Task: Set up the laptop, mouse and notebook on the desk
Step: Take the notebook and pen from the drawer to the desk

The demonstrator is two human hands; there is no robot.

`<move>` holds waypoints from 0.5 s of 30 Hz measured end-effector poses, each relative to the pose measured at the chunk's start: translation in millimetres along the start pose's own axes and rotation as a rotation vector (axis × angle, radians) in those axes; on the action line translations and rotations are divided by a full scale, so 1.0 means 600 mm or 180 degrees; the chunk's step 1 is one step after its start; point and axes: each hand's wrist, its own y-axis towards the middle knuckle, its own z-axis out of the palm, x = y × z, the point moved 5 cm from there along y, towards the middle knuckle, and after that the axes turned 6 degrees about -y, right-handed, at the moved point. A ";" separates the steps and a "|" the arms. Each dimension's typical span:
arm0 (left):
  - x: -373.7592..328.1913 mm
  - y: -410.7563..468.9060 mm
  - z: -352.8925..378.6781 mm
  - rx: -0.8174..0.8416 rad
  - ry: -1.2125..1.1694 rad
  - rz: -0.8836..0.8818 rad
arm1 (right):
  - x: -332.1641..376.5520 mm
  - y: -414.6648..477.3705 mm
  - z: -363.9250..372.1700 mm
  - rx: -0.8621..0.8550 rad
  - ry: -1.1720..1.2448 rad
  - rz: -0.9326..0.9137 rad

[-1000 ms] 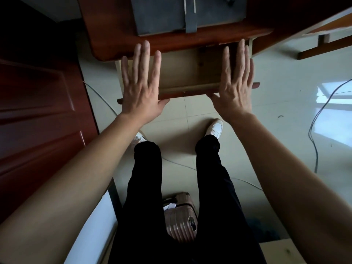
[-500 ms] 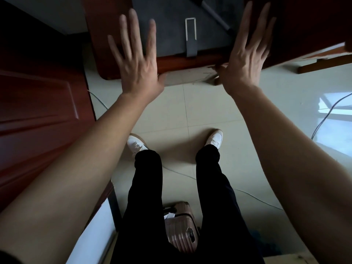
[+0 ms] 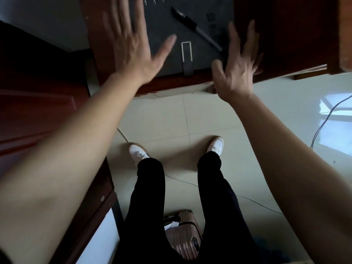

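Notebook (image 3: pixel 182 33), dark grey with a clasp strap, is lying flat on the desk (image 3: pixel 285 39) near its front edge, its clasp end pointing toward me and a pen (image 3: pixel 196 28) lying diagonally across it. I am seeing no laptop or mouse, so I am judging most of the setup undone, while my left hand (image 3: pixel 131 48) and right hand (image 3: pixel 238 67) are hovering spread wide, gripping nothing.
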 end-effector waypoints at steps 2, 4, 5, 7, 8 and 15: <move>0.000 0.055 -0.002 0.0183 -0.0058 -0.0020 | 0.010 0.009 -0.001 -0.0003 -0.0106 0.0091; -0.003 0.089 0.006 0.0557 -0.0198 0.0075 | 0.015 0.018 0.009 0.0187 -0.0267 0.0227; -0.005 0.095 0.013 0.0796 -0.0264 0.0080 | 0.016 0.019 0.012 0.0236 -0.0351 0.0304; -0.006 0.089 0.028 0.1162 -0.0270 -0.0051 | 0.014 0.016 0.009 0.0106 -0.0405 0.0406; -0.005 0.079 0.031 0.1227 -0.0230 -0.0151 | 0.012 0.010 0.004 -0.0032 -0.0321 0.0440; -0.012 -0.017 0.030 0.1289 -0.0146 -0.0718 | 0.004 -0.052 -0.008 -0.0228 -0.0388 0.0828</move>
